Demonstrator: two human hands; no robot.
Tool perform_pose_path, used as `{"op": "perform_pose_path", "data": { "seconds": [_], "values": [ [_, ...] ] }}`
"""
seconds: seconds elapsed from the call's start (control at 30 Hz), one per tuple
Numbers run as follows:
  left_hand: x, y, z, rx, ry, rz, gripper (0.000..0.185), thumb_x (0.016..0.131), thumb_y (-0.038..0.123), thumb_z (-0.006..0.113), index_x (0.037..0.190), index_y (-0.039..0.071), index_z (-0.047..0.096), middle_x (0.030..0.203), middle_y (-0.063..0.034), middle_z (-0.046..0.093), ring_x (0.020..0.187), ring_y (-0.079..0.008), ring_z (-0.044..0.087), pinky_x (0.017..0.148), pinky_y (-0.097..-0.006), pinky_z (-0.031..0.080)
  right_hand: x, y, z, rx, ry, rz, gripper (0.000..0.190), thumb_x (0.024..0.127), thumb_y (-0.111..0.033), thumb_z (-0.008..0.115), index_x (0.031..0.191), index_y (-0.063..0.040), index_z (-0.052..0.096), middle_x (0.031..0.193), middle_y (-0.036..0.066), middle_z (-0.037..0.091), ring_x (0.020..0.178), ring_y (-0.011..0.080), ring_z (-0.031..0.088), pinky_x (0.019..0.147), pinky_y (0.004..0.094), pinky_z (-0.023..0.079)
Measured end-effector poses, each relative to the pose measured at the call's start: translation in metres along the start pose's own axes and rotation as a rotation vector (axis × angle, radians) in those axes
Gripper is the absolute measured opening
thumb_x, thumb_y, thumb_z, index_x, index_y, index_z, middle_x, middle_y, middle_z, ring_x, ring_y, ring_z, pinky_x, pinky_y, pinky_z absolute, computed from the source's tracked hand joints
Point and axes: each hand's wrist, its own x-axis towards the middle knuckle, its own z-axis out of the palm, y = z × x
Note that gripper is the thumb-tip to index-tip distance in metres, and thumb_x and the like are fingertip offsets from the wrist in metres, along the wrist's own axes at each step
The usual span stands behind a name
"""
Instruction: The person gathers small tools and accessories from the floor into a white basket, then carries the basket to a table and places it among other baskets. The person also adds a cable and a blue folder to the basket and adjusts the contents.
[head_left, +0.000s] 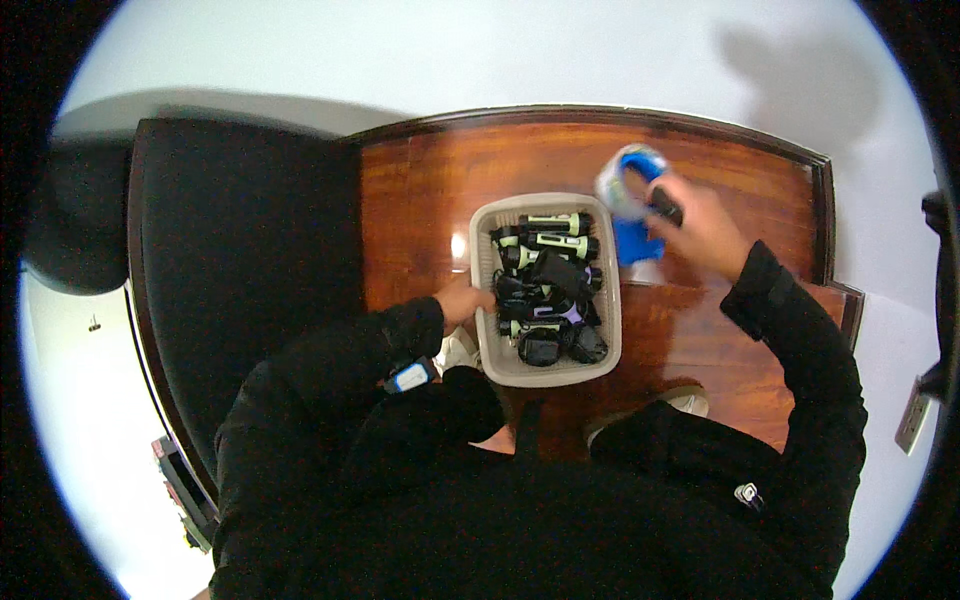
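Note:
My left hand (463, 301) holds the left rim of a beige plastic basket (614, 322), with its fingers reaching over the edge. Several black and pale-green flashlights (555, 223) lie inside the basket, one of them with a purple part (574, 311). Black bundled items (540, 347), too dark to identify, rest on and beside them. Up and to the right of the basket, my right hand (701, 221) is shut on the black handle of a blue tape dispenser (637, 240). A roll of clear tape (616, 184) sits on the dispenser, slightly blurred.
Under the basket is a glossy reddish-brown wooden floor (420, 195), edged by a dark baseboard (823, 217) and a white wall. A large black padded surface (247, 247) stands at left. My shoes (457, 351) flank the basket's near end. An outlet (913, 417) is at right.

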Motion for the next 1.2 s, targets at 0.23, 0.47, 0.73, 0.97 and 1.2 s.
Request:
{"op": "perform_pose_path", "data": {
  "seconds": [0.23,0.47,0.73,0.97,1.2],
  "values": [
    [0.009,-0.002,-0.004,0.021,-0.017,0.005,0.029,0.070,0.005,0.061,0.099,0.000,0.065,0.086,-0.0085,0.066,0.075,-0.0196,0.062,0.065,-0.0348,0.051,-0.008,-0.101,0.080,-0.007,-0.369,-0.262,0.041,0.074,-0.013,0.069,0.110,-0.002,0.053,0.109,0.015,0.056,0.086,0.0383,0.062,0.071,0.0456,0.054],
    [0.009,-0.006,0.001,0.028,-0.006,-0.007,0.031,0.072,0.007,0.059,0.102,0.002,0.063,0.079,-0.0055,0.062,0.062,-0.0142,0.056,0.050,-0.0285,0.043,-0.022,-0.077,0.062,0.220,-0.175,-0.113,0.040,0.083,-0.016,0.067,0.118,-0.004,0.051,0.106,0.015,0.059,0.096,0.0276,0.061,0.079,0.0372,0.050],
    [0.003,-0.004,-0.002,0.056,-0.061,0.022,0.034,0.073,0.007,0.059,0.107,0.002,0.061,0.084,-0.0075,0.064,0.061,-0.0146,0.057,0.047,-0.0291,0.044,0.009,-0.047,0.058,0.956,0.318,0.283,0.040,0.103,-0.036,0.036,0.124,-0.004,0.048,0.094,0.008,0.060,0.087,0.0178,0.058,0.082,0.0307,0.046],
    [0.009,-0.016,-0.005,-0.019,-0.130,0.136,0.049,0.073,0.003,0.059,0.122,0.000,0.053,0.101,-0.0127,0.064,0.087,-0.0227,0.062,0.072,-0.0363,0.052,0.032,-0.087,0.057,1.152,0.410,0.216,0.040,0.103,-0.030,0.042,0.133,-0.004,0.038,0.100,0.010,0.058,0.093,0.0214,0.063,0.085,0.0340,0.051],
    [0.004,-0.012,-0.015,-0.064,-0.230,0.089,0.075,0.072,0.002,0.060,0.143,0.003,0.034,0.124,-0.0136,0.056,0.110,-0.0261,0.055,0.098,-0.0408,0.044,0.092,-0.109,0.104,0.878,0.267,0.033,0.043,0.096,-0.023,0.058,0.125,0.002,0.038,0.095,0.009,0.060,0.087,0.0160,0.062,0.078,0.0298,0.050]
  ]
}}
